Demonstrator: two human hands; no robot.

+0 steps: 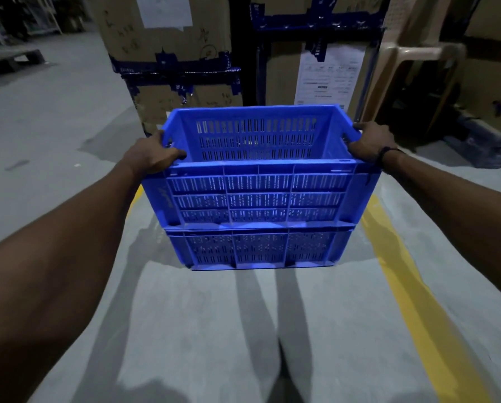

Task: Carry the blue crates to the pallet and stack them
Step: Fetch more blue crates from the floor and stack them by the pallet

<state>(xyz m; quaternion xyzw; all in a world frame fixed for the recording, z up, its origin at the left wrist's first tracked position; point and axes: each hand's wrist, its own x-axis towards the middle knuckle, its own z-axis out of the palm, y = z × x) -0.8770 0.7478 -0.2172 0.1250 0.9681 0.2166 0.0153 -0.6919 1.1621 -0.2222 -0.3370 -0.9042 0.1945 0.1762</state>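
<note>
floor: grey concrete with a yellow line painted on the right; it looks like a marked walking lane.

cardboard boxes: big brown boxes stacked far ahead, taped with dark blue tape, with paper sheets stuck on them. They fill the far side like a wall, so the carrier may have to turn.

pallet: a low flat one sits far off on the left of the floor. It may be where the crates go, but I cannot tell for sure. Nothing blue is on it yet.

chair: a tan plastic chair stands far right, beside the boxes.

blue crates: two of them, one sitting in the other, in the middle of the view and up off the floor. Nesting them probably lets both go in one trip. They are empty, with slotted walls.

left hand: fingers curled round the left rim of the top crate, at the handle hole.

right hand: fingers curled round the right rim the same way. One hand on each side likely keeps the crates level.

wristband: a dark band on the right wrist.
</note>
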